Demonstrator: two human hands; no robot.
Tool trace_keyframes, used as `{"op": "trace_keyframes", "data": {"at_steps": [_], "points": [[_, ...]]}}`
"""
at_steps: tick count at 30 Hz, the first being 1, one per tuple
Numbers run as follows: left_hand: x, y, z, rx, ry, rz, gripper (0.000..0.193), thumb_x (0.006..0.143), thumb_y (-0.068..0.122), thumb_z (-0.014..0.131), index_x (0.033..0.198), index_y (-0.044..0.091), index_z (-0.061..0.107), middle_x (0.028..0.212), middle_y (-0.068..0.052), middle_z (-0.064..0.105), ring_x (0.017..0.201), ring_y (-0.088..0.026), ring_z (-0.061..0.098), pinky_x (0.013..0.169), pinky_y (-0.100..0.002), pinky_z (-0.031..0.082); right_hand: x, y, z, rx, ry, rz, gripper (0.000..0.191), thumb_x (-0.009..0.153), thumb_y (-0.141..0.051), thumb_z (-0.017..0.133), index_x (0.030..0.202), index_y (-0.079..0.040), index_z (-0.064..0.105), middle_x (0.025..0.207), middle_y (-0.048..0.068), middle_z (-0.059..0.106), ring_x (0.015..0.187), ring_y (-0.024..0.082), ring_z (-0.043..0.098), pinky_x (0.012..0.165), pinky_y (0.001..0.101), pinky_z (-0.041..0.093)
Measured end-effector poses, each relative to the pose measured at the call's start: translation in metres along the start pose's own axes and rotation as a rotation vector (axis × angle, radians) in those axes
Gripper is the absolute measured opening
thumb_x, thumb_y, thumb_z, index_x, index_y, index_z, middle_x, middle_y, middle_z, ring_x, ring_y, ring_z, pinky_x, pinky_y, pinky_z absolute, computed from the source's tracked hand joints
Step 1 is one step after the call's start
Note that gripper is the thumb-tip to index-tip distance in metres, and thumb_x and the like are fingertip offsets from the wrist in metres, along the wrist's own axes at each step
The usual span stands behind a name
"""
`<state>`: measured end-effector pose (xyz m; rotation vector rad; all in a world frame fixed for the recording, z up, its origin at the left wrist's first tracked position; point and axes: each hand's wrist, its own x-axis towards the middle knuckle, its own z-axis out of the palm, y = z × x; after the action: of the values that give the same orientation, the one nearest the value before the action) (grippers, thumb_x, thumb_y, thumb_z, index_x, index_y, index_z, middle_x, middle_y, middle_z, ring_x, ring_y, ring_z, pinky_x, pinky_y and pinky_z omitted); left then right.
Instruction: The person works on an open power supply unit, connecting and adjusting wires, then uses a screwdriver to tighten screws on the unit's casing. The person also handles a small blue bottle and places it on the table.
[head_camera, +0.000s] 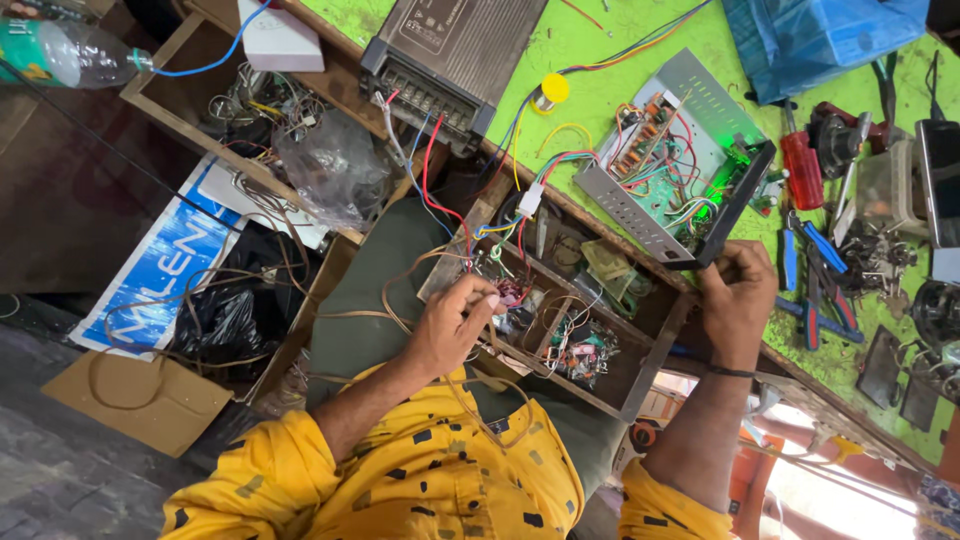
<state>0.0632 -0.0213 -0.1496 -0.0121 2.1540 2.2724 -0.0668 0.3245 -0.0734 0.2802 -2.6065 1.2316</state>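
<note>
The open metal amplifier chassis with its green circuit board and coloured wiring (668, 165) lay on the bright green surface (600, 50), its black front panel at the near edge. Your right hand (738, 300) was closed around the front corner of that chassis. Your left hand (455, 322), left of the chassis, pinched the bundle of thin red, blue and yellow wires (470, 235) over the open wooden drawer of parts (575, 320). Right of the chassis lay a red-handled screwdriver (801, 168) and blue-handled pliers (822, 290). Behind it sat a ribbed grey metal power supply (455, 50).
</note>
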Motion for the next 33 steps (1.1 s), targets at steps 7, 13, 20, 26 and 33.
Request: {"op": "trace_keyframes", "data": {"at_steps": [7, 13, 20, 26, 33], "points": [[0.000, -0.004, 0.000, 0.001, 0.004, 0.066, 0.014, 0.103, 0.011, 0.058, 0.105, -0.003, 0.058, 0.092, -0.015, 0.078, 0.090, -0.020, 0.079, 0.072, -0.032, 0.060, -0.004, 0.012, -0.003, 0.320, 0.050, 0.119, 0.006, 0.110, -0.005, 0.062, 0.107, -0.002, 0.067, 0.096, -0.003, 0.062, 0.084, 0.003, 0.055, 0.077, 0.0193, 0.046], [0.000, -0.006, 0.000, -0.020, 0.000, 0.075, 0.014, 0.103, 0.011, 0.058, 0.105, -0.003, 0.058, 0.092, -0.015, 0.078, 0.090, -0.020, 0.079, 0.073, -0.032, 0.060, -0.004, 0.019, 0.000, 0.290, 0.102, 0.031, 0.006, 0.102, 0.005, 0.067, 0.107, 0.002, 0.067, 0.104, -0.001, 0.063, 0.092, 0.005, 0.058, 0.082, 0.0206, 0.046], [0.000, -0.004, 0.000, -0.008, -0.002, 0.070, 0.015, 0.103, 0.013, 0.058, 0.105, -0.002, 0.058, 0.091, -0.014, 0.078, 0.089, -0.020, 0.079, 0.073, -0.032, 0.060, -0.006, 0.015, 0.002, 0.315, 0.132, 0.037, 0.013, 0.101, 0.007, 0.068, 0.112, 0.001, 0.066, 0.105, -0.001, 0.065, 0.092, 0.005, 0.060, 0.083, 0.0205, 0.049], [0.001, -0.004, 0.000, 0.003, -0.001, 0.053, 0.016, 0.103, 0.013, 0.058, 0.105, -0.002, 0.059, 0.091, -0.014, 0.078, 0.088, -0.019, 0.079, 0.070, -0.032, 0.059, -0.005, 0.008, 0.006, 0.104, 0.122, -0.027, 0.009, 0.110, -0.006, 0.062, 0.105, 0.001, 0.061, 0.098, -0.001, 0.060, 0.089, 0.005, 0.054, 0.080, 0.0217, 0.045], [0.001, -0.007, 0.000, -0.013, -0.004, 0.066, 0.015, 0.104, 0.013, 0.058, 0.105, -0.002, 0.059, 0.093, -0.014, 0.078, 0.087, -0.018, 0.078, 0.070, -0.031, 0.059, 0.001, 0.010, 0.012, -0.031, 0.080, 0.005, 0.040, 0.120, -0.023, 0.047, 0.086, -0.003, 0.043, 0.076, -0.002, 0.040, 0.071, 0.006, 0.035, 0.063, 0.0282, 0.030]]}}
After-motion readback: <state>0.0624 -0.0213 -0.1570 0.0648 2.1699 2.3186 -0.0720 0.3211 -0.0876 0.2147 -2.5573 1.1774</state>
